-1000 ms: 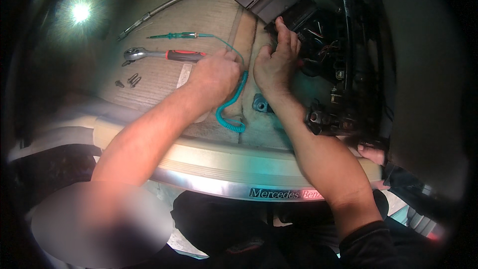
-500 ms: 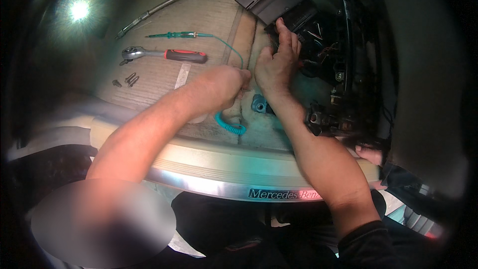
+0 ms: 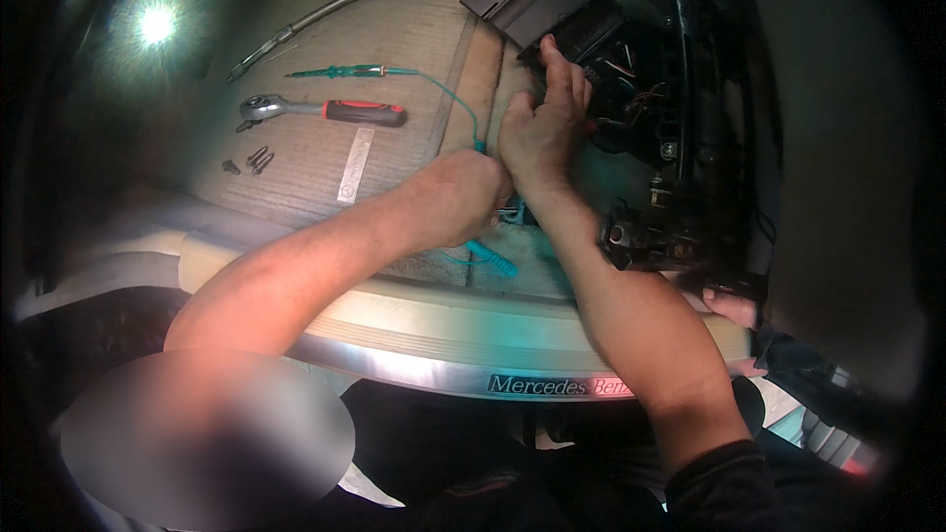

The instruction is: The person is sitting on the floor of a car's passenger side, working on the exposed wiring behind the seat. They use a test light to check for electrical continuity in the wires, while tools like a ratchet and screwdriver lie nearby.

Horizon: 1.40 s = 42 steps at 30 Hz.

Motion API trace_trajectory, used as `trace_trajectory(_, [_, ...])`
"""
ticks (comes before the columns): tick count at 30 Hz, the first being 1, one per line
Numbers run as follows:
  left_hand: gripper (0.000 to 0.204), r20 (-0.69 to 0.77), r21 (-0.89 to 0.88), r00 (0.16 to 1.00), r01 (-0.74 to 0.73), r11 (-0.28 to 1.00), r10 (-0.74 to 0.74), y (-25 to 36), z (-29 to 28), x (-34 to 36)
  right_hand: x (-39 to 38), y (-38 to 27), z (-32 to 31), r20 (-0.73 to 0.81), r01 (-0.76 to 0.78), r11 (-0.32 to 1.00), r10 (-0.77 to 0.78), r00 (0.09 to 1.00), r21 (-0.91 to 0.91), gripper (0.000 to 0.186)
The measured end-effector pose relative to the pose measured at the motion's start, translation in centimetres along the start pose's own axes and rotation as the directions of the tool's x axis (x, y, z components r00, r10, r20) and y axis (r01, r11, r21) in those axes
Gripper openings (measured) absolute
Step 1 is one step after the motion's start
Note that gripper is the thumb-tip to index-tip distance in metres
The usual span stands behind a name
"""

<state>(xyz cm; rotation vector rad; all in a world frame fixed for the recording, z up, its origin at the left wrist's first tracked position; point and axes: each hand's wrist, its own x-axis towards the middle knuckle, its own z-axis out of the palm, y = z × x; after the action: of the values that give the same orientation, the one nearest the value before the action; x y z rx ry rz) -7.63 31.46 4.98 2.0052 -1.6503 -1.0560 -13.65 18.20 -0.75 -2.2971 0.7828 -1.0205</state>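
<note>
My left hand (image 3: 458, 187) is closed beside a teal coiled cord (image 3: 493, 258), around something I cannot make out; the cord disappears behind it. My right hand (image 3: 542, 133) has fingers extended, its fingertips against a dark grey module (image 3: 537, 0) with yellow wires. A green probe (image 3: 360, 71) on the cord lies on the ribbed mat. Below it lie a red-and-black-handled ratchet (image 3: 360, 110) and several bolts (image 3: 258, 160). A blue part (image 3: 513, 212) between my hands is mostly hidden.
A long chrome extension (image 3: 345, 2) lies at the upper left, near a bright lamp (image 3: 156, 28). Dark metal framework and wiring (image 3: 680, 89) line the right side. A pale door sill (image 3: 414, 360) crosses below my forearms. Another person's hand (image 3: 729, 303) shows at the lower right.
My left hand has moved down and right, away from the ratchet, over the blue part. The coiled cord has shifted right with it. My right hand stays at the module.
</note>
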Motion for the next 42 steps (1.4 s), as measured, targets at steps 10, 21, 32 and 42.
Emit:
trace_trajectory(10, [0.008, 0.082, 0.090, 0.989, 0.112, 0.990, -0.119, 0.4, 0.3, 1.4, -0.1, 0.3, 0.3, 0.010, -0.026, 1.000, 0.026, 1.000, -0.017, 0.064])
trace_trajectory(21, [0.013, 0.126, 0.124, 0.972, 0.184, 0.975, -0.199, 0.9, 1.2, 1.8, -0.2, 0.3, 0.1, 0.011, -0.083, 0.996, 0.083, 0.996, -0.036, 0.064])
trace_trajectory(32, [0.016, -0.013, -0.075, 0.981, 0.190, 0.979, -0.192, 0.4, 0.3, 0.3, 0.0, -0.3, -0.3, 0.061, -0.087, 0.996, 0.087, 0.994, -0.010, 0.064])
trace_trajectory(42, [0.018, 0.076, -0.102, 0.950, 0.309, 0.946, -0.302, 0.3, 0.6, 1.1, -0.1, -0.2, -0.2, 0.030, -0.080, 0.997, 0.080, 0.996, -0.013, 0.066])
